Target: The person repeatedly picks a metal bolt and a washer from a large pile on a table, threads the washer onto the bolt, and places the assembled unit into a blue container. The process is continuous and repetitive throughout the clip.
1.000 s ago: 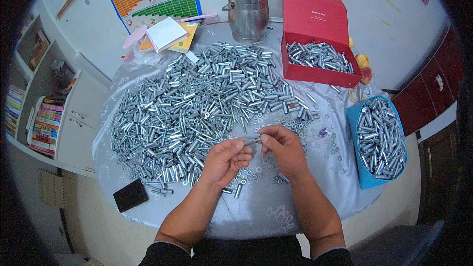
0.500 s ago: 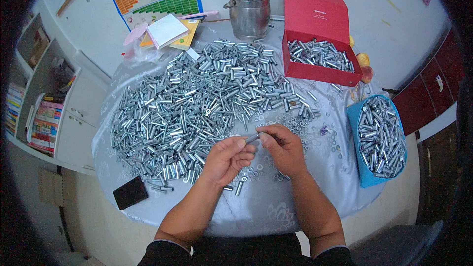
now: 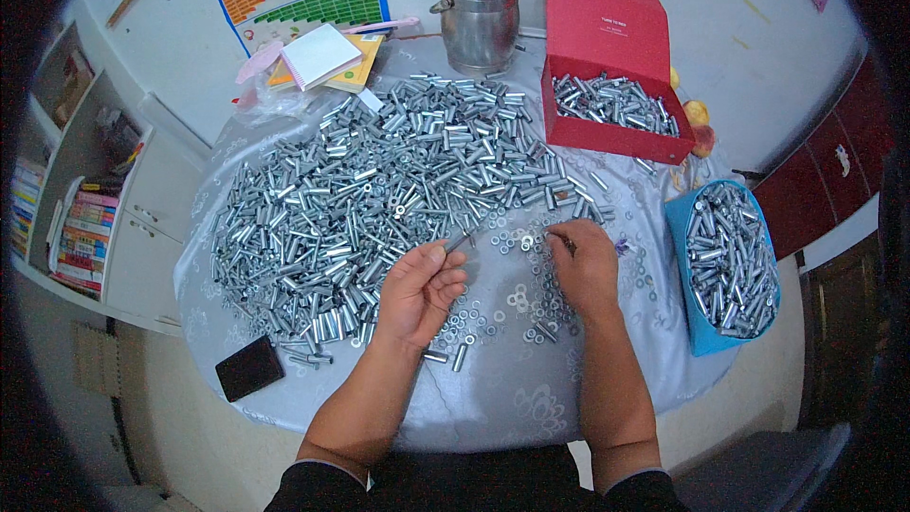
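Note:
My left hand pinches a short silvery metal sleeve between thumb and fingertips, with a thin end poking out of it. My right hand is curled palm down over a scatter of small washers, its fingers bent together. Whatever its fingertips touch or hold is hidden. To the left and beyond spreads a big heap of metal sleeves and thin bolts. More washers and a few loose sleeves lie between my forearms.
A red open box of sleeves stands at the back right, a blue bin full of them at the right edge. A steel pot, notebooks and a black phone rest on the silvery tablecloth.
My hands have parted. The right hand has moved right, over the washers, while the left has shifted slightly left and up with the sleeve in its fingers.

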A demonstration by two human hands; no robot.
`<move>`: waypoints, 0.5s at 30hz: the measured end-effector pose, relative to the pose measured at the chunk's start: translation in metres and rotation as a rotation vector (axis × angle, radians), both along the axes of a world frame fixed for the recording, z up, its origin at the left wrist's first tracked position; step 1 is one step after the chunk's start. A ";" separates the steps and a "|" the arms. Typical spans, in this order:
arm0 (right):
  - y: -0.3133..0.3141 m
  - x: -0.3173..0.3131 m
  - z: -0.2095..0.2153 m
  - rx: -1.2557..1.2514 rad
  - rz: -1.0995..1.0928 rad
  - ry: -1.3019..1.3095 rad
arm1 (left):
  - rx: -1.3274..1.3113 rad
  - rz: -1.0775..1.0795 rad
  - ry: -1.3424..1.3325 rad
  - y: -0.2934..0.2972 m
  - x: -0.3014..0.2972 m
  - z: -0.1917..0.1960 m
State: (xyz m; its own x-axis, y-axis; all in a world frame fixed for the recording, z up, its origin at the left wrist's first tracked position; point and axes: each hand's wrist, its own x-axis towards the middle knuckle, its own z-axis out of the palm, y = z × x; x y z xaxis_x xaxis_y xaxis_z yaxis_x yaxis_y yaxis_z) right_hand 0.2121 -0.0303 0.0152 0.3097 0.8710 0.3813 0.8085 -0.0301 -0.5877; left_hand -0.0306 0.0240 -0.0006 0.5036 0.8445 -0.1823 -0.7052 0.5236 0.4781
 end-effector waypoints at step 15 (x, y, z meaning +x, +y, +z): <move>0.034 -0.011 -0.008 -0.196 0.089 -0.092 | -0.030 0.022 0.104 0.000 0.002 0.001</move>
